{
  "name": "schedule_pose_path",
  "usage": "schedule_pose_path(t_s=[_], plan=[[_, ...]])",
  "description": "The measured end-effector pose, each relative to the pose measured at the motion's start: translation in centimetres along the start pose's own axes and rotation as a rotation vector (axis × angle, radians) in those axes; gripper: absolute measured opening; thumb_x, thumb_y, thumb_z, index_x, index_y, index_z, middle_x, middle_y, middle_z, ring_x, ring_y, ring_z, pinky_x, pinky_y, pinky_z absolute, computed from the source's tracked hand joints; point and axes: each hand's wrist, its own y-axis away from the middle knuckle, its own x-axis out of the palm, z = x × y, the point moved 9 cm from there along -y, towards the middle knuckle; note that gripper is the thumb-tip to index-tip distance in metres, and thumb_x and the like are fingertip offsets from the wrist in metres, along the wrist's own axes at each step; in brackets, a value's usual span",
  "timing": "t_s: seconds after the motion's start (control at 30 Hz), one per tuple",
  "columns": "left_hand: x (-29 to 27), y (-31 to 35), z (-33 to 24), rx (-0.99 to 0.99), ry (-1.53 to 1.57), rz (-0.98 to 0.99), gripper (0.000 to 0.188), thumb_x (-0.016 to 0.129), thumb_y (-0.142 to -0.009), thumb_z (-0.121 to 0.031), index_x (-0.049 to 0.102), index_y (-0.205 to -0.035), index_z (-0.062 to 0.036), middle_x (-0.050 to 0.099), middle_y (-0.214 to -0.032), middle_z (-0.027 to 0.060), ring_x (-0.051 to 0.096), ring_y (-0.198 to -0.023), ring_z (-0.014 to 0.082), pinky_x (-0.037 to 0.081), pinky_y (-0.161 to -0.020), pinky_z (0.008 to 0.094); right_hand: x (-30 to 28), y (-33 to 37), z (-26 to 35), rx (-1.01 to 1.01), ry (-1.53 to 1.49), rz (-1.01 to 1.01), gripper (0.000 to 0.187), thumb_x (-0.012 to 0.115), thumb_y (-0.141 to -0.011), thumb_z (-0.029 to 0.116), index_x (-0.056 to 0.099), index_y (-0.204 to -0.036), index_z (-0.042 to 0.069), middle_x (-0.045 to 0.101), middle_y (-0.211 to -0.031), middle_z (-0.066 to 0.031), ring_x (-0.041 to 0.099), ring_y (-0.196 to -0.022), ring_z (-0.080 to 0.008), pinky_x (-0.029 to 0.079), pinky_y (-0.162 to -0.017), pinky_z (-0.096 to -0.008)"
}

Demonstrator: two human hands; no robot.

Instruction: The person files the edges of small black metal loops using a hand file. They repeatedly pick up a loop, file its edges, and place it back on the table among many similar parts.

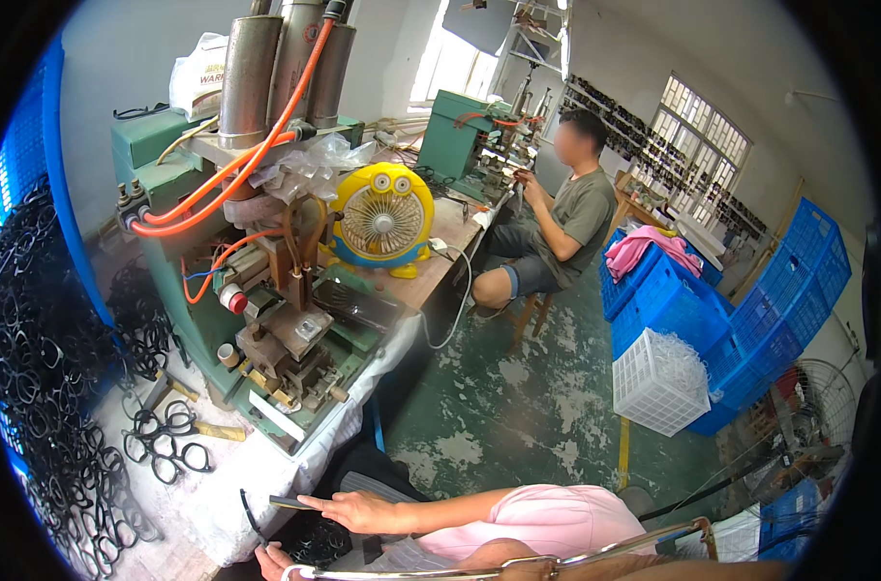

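At the lower edge my left hand (276, 560) is partly cut off. Its fingertips close on a thin, curved black piece (252, 516) that looks like an eyeglass frame part seen edge-on. Just above and to the right, my right hand (355, 510) comes in from a pink sleeve (566, 515). Between its fingertips is a narrow, flat dark strip (289, 503), pointing toward the curved piece. A small gap shows between the two pieces. Below the right hand lie dark frame parts (322, 538), partly hidden. Beyond both hands stands a green press (300, 334) with metal cylinders.
Black eyeglass frames (53, 368) are heaped at left, with several loose ones (174, 436) on the white-covered bench (184, 504). A yellow fan (380, 215) stands behind the press. Another person (566, 208) sits at a farther machine. Blue crates (668, 300) and a white basket (658, 382) stand at right.
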Motion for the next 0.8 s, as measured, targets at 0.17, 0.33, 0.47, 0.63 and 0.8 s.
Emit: schedule_pose_path(t_s=[0.17, 0.33, 0.47, 0.63, 0.8], plan=[[1.5, -0.1, 4.1, -0.399, 0.207, 0.083, 0.028, 0.043, -0.098, -0.020, 0.063, -0.092, -0.0012, 0.062, -0.086, 0.0185, 0.060, -0.076, 0.0361, 0.048, -0.067, 0.0417, 0.0, 0.0, 0.0, 0.015, 0.001, 0.032, 0.055, 0.050, -0.097, 0.023, 0.030, -0.148, 0.030, 0.053, -0.067, -0.0171, 0.056, -0.060, -0.0360, 0.046, -0.055, -0.0438], [-0.2, 1.0, -1.4, 0.383, -0.139, -0.189, 0.030, 0.042, -0.098, -0.022, 0.064, -0.092, -0.0026, 0.062, -0.084, 0.0187, 0.060, -0.075, 0.0362, 0.048, -0.066, 0.0424, 0.4, 0.1, -0.3, 0.056, -0.033, 0.049, 0.055, 0.050, -0.097, 0.023, 0.030, -0.148, 0.030, 0.053, -0.068, -0.0172, 0.057, -0.062, -0.0358, 0.047, -0.056, -0.0434], [0.7, 0.3, 2.1, 0.018, 0.011, -0.051, 0.030, 0.042, -0.098, -0.021, 0.064, -0.092, -0.0030, 0.062, -0.084, 0.0187, 0.060, -0.075, 0.0365, 0.048, -0.066, 0.0427, 0.2, 0.1, -0.1, 0.036, -0.014, 0.006, 0.056, 0.050, -0.096, 0.023, 0.030, -0.148, 0.031, 0.053, -0.067, -0.0171, 0.057, -0.061, -0.0357, 0.046, -0.056, -0.0435], [1.9, 0.9, 4.6, -0.380, 0.158, 0.080, 0.029, 0.043, -0.098, -0.021, 0.065, -0.093, -0.0028, 0.062, -0.085, 0.0188, 0.061, -0.076, 0.0364, 0.048, -0.066, 0.0429, 0.0, 0.1, 0.0, 0.040, -0.032, 0.022, 0.056, 0.050, -0.097, 0.023, 0.030, -0.148, 0.030, 0.052, -0.067, -0.0170, 0.056, -0.059, -0.0355, 0.046, -0.055, -0.0444], [-0.3, 0.8, -1.7, 0.441, -0.166, -0.209, 0.029, 0.042, -0.099, -0.021, 0.064, -0.093, -0.0026, 0.063, -0.086, 0.0196, 0.060, -0.076, 0.0378, 0.048, -0.066, 0.0430, -0.1, 0.1, 0.2, 0.022, -0.021, 0.011, 0.056, 0.050, -0.096, 0.022, 0.029, -0.148, 0.029, 0.052, -0.066, -0.0164, 0.056, -0.058, -0.0347, 0.045, -0.054, -0.0440]])
